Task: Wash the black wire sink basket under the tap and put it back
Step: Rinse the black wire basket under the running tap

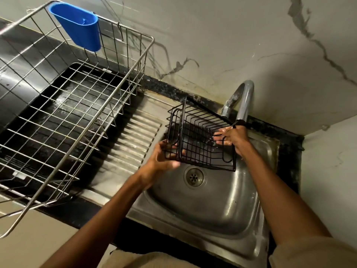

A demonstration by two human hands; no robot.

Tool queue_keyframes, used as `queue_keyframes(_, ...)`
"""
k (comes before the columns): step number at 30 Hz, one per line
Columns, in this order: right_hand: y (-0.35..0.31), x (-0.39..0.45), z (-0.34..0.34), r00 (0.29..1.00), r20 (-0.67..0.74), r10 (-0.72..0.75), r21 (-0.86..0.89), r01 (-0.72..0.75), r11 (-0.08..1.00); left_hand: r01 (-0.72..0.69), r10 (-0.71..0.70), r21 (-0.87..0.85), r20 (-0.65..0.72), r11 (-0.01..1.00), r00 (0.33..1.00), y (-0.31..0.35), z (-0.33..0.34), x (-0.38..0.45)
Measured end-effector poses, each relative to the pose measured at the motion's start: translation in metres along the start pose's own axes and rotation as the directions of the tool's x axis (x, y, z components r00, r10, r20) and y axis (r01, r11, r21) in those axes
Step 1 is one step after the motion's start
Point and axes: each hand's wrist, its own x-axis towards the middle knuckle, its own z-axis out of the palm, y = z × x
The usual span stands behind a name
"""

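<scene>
Forearms: two bare arms reach up from the bottom edge toward the sink [210, 215], one on each side of the drain [194, 177].
Left hand: the left hand [162, 161] has its fingers curled round the left end of the black wire basket [199, 140], gripping the wires there; it is blurred.
Right hand: the right hand [230, 137] lies against the basket's right end, directly under the tap spout, fingers fairly straight and spread along the wires; whether the thumb hooks a wire cannot be told.
Basket position: held in the air over the sink bowl, above and behind the drain, just below the tap [241, 101].
Basket orientation: tipped on its side, the open face turned toward the camera, the long axis running left to right between the hands.
Left of the sink: a ribbed steel draining board [127, 136], then a large steel wire dish rack [63, 105] standing on the dark surface [73, 213], with a blue plastic cup [79, 26] hung on its back rim.
Behind: a marbled wall [231, 45].
</scene>
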Motion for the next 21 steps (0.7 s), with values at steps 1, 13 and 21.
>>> queue_keyframes(1, -0.001, 0.001, -0.001, 1.000, 0.010, -0.008, -0.042, 0.008, 0.999, -0.002, 0.003, -0.060, 0.017, 0.998, 1.000, 0.004, -0.005, 0.001)
queue_keyframes(13, 0.004, 0.001, 0.040, 0.973, -0.107, -0.203, -0.300, 0.163, 0.940, -0.043, -0.043, -0.143, -0.548, 0.989, 0.835, 0.000, 0.020, 0.019)
queue_keyframes(21, 0.030, -0.017, 0.031, 0.983, 0.156, 0.099, -0.362, -0.036, 0.931, -0.196, 0.014, -0.204, -0.659, 0.959, 0.752, 0.002, 0.006, 0.014)
